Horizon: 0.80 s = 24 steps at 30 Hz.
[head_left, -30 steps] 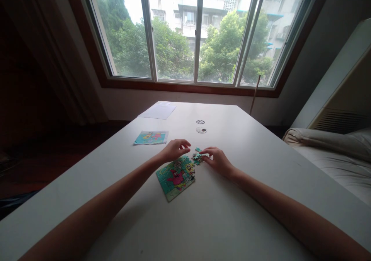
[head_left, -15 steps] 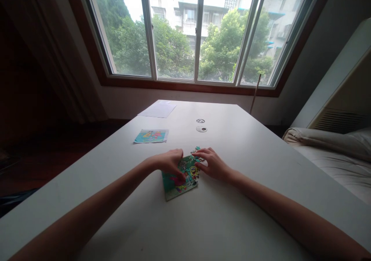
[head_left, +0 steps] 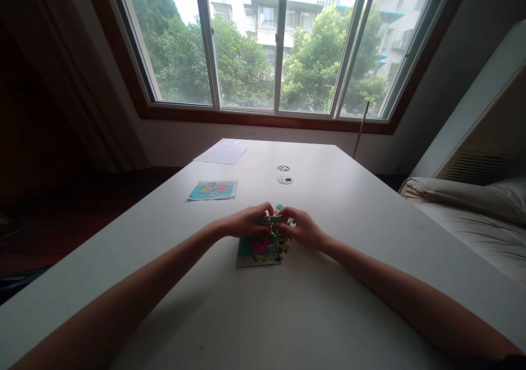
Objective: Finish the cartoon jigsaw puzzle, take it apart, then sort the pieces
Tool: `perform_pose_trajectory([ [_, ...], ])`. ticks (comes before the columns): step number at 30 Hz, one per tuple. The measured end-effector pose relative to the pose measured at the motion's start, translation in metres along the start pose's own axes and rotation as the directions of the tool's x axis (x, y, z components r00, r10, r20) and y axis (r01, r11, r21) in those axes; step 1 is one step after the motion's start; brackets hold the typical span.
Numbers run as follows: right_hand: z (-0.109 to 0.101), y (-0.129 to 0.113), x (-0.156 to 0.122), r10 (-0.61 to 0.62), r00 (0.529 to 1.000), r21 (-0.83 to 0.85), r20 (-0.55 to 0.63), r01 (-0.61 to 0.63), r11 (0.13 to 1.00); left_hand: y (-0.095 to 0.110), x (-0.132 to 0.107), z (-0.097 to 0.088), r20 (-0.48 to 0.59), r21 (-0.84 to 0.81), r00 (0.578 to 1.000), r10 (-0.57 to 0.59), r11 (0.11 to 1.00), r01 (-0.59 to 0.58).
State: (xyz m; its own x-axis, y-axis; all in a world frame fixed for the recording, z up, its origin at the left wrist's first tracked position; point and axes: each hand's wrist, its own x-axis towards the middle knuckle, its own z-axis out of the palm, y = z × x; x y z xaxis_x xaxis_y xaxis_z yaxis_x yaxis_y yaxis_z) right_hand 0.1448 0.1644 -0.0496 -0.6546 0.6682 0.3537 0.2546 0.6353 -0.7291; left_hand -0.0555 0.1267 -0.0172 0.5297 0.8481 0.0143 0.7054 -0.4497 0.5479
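A small colourful cartoon jigsaw puzzle (head_left: 258, 252) lies on the white table (head_left: 287, 315) just in front of me. My left hand (head_left: 246, 223) and my right hand (head_left: 302, 227) meet over its far edge, fingers curled and pinched together on a puzzle piece (head_left: 273, 220) between them. A few loose teal pieces (head_left: 280, 206) lie just beyond my fingers. The far part of the puzzle is hidden under my hands.
A printed reference picture (head_left: 213, 189) lies to the far left, a white sheet of paper (head_left: 222, 153) beyond it. Two round cable grommets (head_left: 284, 179) sit mid-table. A bed with grey bedding (head_left: 472, 205) is at the right, a large window ahead.
Both hands drew together over the puzzle's far edge. The puzzle has turned to lie squarer to me. The right hand brought pieces from the loose pile onto the puzzle.
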Motion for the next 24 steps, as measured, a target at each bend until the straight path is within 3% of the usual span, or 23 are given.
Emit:
perform_pose_trajectory([
  [6, -0.001, 0.011, 0.003, 0.031, 0.998, 0.178, 0.063, -0.042, 0.983, -0.001, 0.004, -0.001, -0.038, 0.006, 0.999, 0.033, 0.999, -0.033],
  [11, 0.0, 0.015, 0.004, 0.011, 1.0, 0.229, 0.026, -0.017, 0.973, -0.002, 0.004, -0.001, -0.048, -0.013, 0.999, 0.02, 1.0, -0.021],
  [18, 0.002, 0.012, 0.006, 0.043, 0.999, 0.309, -0.015, -0.037, 0.95, 0.003, 0.007, 0.0, -0.173, -0.132, 0.985, -0.006, 0.991, -0.017],
  [24, 0.002, 0.01, 0.007, 0.061, 0.998, 0.487, -0.002, -0.053, 0.872, 0.002, 0.009, 0.001, -0.25, -0.208, 0.967, -0.044, 0.978, -0.009],
])
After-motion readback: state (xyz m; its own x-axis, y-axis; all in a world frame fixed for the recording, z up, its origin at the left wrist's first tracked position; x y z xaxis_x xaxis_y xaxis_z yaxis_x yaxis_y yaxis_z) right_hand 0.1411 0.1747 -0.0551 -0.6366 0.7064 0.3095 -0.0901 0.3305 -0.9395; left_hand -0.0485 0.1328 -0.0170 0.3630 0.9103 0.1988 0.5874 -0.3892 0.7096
